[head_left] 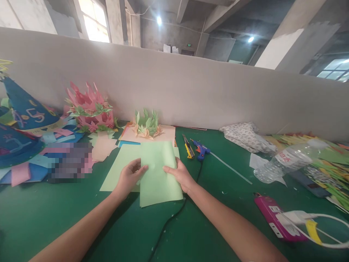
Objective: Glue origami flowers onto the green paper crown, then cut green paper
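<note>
A folded sheet of light green paper (160,182) is held upright between my two hands, its fold along the right side. My left hand (130,176) pinches its left edge, thumb in front. On the right edge, my right hand (181,174) grips it the same way, fingers hidden behind. Behind it, more pale green paper (117,174) lies flat on the table. Beyond that, a green and peach paper crown (147,123) sits on a stack of coloured sheets (167,134).
Right of the paper lie a yellow utility knife (188,147) and a blue glue gun (201,150), its black cord running toward me. Farther right are a plastic bottle (289,162) and a pink power strip (278,218). Pink paper crowns (89,105) and blue cone hats (29,105) stand left.
</note>
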Demonstrator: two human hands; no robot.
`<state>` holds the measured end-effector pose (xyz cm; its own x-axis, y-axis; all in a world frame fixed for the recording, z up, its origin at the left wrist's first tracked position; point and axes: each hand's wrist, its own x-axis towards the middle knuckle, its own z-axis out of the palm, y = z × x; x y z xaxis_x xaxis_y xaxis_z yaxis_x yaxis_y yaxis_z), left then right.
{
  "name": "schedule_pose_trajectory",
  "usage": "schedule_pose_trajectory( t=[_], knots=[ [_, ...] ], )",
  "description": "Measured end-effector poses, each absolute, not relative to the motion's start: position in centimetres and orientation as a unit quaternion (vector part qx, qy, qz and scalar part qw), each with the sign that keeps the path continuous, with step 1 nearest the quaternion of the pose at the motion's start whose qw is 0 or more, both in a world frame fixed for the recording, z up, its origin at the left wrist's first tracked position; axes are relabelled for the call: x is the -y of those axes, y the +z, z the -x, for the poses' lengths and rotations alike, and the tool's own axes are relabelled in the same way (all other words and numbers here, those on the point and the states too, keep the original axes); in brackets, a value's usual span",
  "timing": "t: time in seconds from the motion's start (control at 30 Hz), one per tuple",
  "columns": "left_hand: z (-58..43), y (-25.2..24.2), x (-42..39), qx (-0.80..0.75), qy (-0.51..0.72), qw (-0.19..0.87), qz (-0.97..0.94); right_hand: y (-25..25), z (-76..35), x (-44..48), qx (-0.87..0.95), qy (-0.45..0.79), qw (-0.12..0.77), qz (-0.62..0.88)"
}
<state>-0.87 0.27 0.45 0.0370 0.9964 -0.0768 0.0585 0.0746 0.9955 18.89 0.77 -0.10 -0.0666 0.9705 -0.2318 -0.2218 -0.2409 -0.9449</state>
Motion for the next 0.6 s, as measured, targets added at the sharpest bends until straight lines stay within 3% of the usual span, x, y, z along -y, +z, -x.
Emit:
schedule_pose_trajectory(
  t=[0.23,0.4,0.6],
  knots=[
    [1.08,-0.11,-0.79,-0.555,0.467,0.443,-0.528,-0.11,-18.80,-0.86,0.384,0.606,0.489,0.496],
    [1.08,0.05,-0.95,-0.513,0.492,0.450,-0.541,-0.15,-18.80,-0.81,0.386,0.605,0.484,0.500],
    [1.10,0.13,-0.66,-0.547,0.442,0.404,-0.585,-0.38,-18.74,-0.87,0.388,0.601,0.487,0.500]
  ],
)
